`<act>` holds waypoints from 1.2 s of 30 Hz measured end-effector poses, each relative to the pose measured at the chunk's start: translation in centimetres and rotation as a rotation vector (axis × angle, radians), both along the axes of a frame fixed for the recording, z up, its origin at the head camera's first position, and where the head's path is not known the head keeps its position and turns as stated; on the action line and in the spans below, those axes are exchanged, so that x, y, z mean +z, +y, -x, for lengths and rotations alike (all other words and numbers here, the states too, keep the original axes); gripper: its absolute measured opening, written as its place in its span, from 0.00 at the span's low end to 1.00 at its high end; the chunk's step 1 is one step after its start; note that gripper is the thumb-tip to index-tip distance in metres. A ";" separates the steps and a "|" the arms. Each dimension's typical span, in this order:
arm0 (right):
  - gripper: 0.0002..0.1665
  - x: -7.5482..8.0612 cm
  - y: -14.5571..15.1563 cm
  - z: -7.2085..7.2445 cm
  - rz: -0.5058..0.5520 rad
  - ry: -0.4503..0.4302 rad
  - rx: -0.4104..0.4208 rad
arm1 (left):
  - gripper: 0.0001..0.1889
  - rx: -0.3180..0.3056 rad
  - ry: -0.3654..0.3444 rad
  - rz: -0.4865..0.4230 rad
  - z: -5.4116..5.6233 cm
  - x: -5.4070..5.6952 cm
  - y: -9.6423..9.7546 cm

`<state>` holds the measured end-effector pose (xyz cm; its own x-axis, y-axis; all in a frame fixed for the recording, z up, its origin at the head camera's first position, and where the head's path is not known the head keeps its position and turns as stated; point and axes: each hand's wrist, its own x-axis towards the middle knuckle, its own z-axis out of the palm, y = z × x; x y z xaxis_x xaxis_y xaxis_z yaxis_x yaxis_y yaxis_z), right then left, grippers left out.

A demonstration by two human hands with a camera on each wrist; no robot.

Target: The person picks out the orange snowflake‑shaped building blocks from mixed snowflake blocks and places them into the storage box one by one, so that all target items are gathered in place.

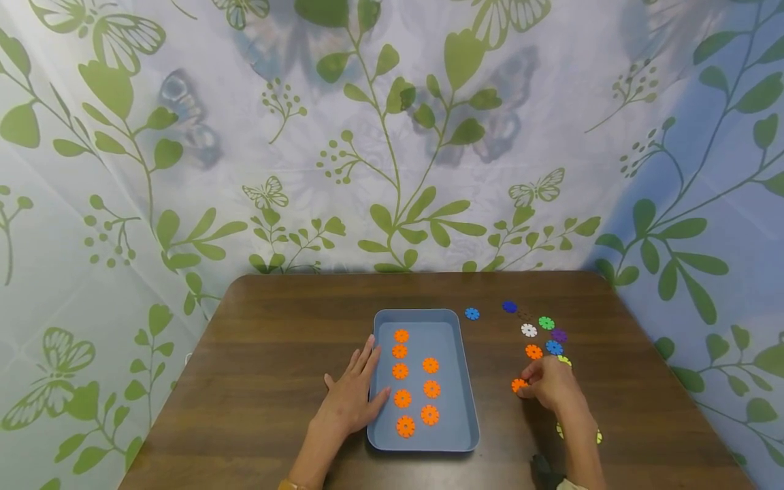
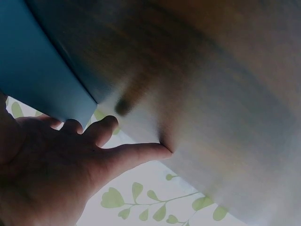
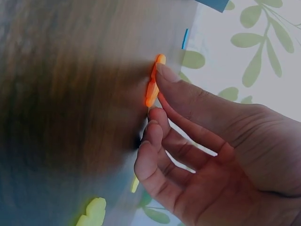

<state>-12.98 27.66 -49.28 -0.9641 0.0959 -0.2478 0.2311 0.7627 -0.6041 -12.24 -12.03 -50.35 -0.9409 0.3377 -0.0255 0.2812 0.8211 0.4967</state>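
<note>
My right hand (image 1: pixel 554 382) pinches an orange notched plastic disc (image 1: pixel 519 386) low over the table, right of the tray. In the right wrist view the thumb lies against this orange disc (image 3: pixel 154 82), seen nearly edge-on, and the index finger is partly hidden behind. My left hand (image 1: pixel 352 400) rests with fingers spread at the left rim of a grey-blue tray (image 1: pixel 450 435). Inside the tray, several orange discs (image 1: pixel 402 398) lie flat in two columns, the left one longer. From the left wrist, the spread left hand (image 2: pixel 61 165) shows beside the tray's side wall (image 2: pixel 42 80).
Beyond my right hand lie loose discs: orange (image 1: pixel 533 352), white (image 1: pixel 529 330), green (image 1: pixel 546 322), purple (image 1: pixel 559 335), two light blue and a dark blue one (image 1: pixel 510 307). Yellow discs (image 1: pixel 599 436) are partly covered by my right arm. A leaf-patterned cloth (image 1: pixel 392 170) hangs behind the wooden table (image 1: pixel 294 320).
</note>
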 end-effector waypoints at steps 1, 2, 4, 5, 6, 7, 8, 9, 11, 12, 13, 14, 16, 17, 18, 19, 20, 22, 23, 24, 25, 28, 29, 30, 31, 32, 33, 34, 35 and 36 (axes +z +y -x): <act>0.16 0.0 0.0 0.0 0.001 -0.004 0.009 | 0.42 0.001 0.000 0.000 0.0 0.0 0.0; 0.16 0.0 0.0 0.0 0.003 -0.004 0.022 | 0.42 0.001 -0.001 0.001 0.0 0.0 0.0; 0.16 0.0 0.0 0.1 0.002 -0.004 0.046 | 0.42 0.002 -0.002 0.001 0.0 0.0 0.0; 0.16 0.0 0.0 0.1 0.002 0.000 0.058 | 0.42 0.002 -0.003 0.000 0.0 0.1 0.0; 0.15 0.0 0.0 0.1 0.002 0.005 0.072 | 0.42 0.002 -0.003 0.000 0.0 0.1 0.0; 0.15 0.0 0.0 0.1 0.000 0.008 0.084 | 0.42 0.002 -0.004 0.000 0.0 0.1 0.0; 0.15 0.0 0.0 0.0 -0.002 0.005 0.095 | 0.42 0.002 -0.006 -0.001 0.0 0.1 0.0; 0.15 0.0 -0.1 0.1 -0.004 -0.003 0.097 | 0.42 0.002 -0.006 -0.002 0.0 0.1 0.0; 0.15 0.1 -0.1 0.1 -0.009 -0.014 0.106 | 0.42 0.001 -0.008 -0.005 0.0 0.1 0.0; 0.15 0.1 -0.1 0.0 -0.013 -0.019 0.112 | 0.42 0.001 -0.009 -0.007 0.0 0.1 0.0; 0.15 0.2 -0.2 0.0 -0.014 -0.024 0.112 | 0.42 0.001 -0.009 -0.007 0.0 0.1 0.0; 0.15 0.2 -0.2 0.0 -0.014 -0.025 0.115 | 0.42 0.002 -0.010 -0.008 0.0 0.1 0.1; 0.16 0.2 -0.2 0.0 -0.011 -0.019 0.118 | 0.42 0.003 -0.011 -0.008 0.1 0.1 0.1; 0.16 0.2 -0.2 0.0 -0.007 -0.020 0.117 | 0.42 0.005 -0.013 -0.008 0.1 0.1 0.1; 0.16 0.2 -0.2 0.0 -0.004 -0.020 0.117 | 0.42 0.006 -0.013 -0.008 0.1 0.1 0.1; 0.17 0.2 -0.3 0.0 -0.001 -0.018 0.112 | 0.42 0.007 -0.013 -0.007 0.1 0.1 0.1; 0.17 0.2 -0.3 0.0 0.000 -0.018 0.112 | 0.42 0.007 -0.014 -0.008 0.0 0.1 0.1; 0.17 0.2 -0.3 0.0 0.003 -0.020 0.102 | 0.42 0.008 -0.011 -0.008 0.0 0.2 0.1; 0.17 0.2 -0.3 -0.1 0.006 -0.018 0.103 | 0.42 0.008 -0.011 -0.008 0.0 0.2 0.1; 0.17 0.2 -0.3 -0.1 0.008 -0.014 0.102 | 0.42 0.007 -0.010 -0.008 0.0 0.2 0.0; 0.17 0.2 -0.3 -0.1 0.006 -0.010 0.096 | 0.42 0.006 -0.010 -0.008 0.0 0.2 0.0; 0.15 0.3 -0.2 -0.2 0.001 0.004 0.086 | 0.42 0.003 -0.009 -0.010 0.0 0.1 0.0; 0.15 0.4 -0.2 -0.3 -0.003 0.011 0.086 | 0.42 0.003 -0.009 -0.010 0.0 0.1 0.0; 0.13 0.5 -0.3 -0.3 -0.008 0.018 0.083 | 0.42 0.003 -0.009 -0.010 0.0 0.1 0.0; 0.12 0.5 -0.3 -0.3 -0.016 0.030 0.081 | 0.42 0.002 -0.007 -0.010 0.0 0.1 0.0; 0.11 0.6 -0.3 -0.4 -0.021 0.041 0.084 | 0.42 0.003 -0.006 -0.009 0.0 0.1 0.0; 0.09 0.7 -0.3 -0.4 -0.025 0.050 0.088 | 0.42 0.003 -0.006 -0.008 0.0 0.1 0.0; 0.08 0.8 -0.3 -0.5 -0.027 0.057 0.090 | 0.42 0.003 -0.006 -0.007 0.0 0.1 0.0; 0.07 0.9 -0.3 -0.5 -0.026 0.061 0.089 | 0.42 0.004 -0.006 -0.008 0.0 0.1 0.0; 0.06 0.9 -0.3 -0.5 -0.021 0.062 0.088 | 0.42 0.004 -0.007 -0.008 0.0 0.1 0.0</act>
<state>-12.50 27.35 -48.35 -0.9824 0.0150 -0.1860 0.1255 0.7910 -0.5988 -12.27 -12.05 -50.26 -0.9420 0.3342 -0.0294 0.2745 0.8183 0.5051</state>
